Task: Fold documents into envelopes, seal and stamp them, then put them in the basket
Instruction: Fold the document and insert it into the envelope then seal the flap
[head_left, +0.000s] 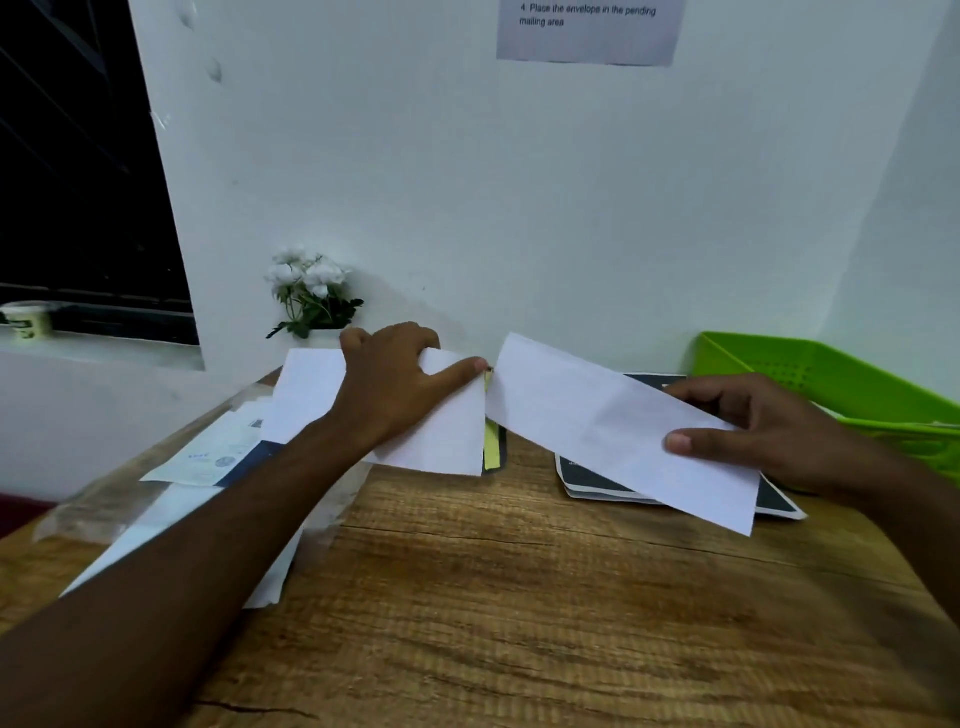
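Note:
My left hand (387, 382) grips a white envelope (436, 431) above the far middle of the wooden table (519, 597), thumb on its upper right corner. My right hand (769, 426) holds a folded white document (597, 415) by its right end, tilted down to the right. The document's left end meets the envelope's right edge. A green basket (810, 374) stands at the far right against the wall.
Dark printed sheets (587, 480) lie under the folded document. A yellow-green strip on a dark item (493, 447) lies behind the envelope. Papers and clear plastic (208, 457) cover the left side. A pot of white flowers (311, 291) stands by the wall.

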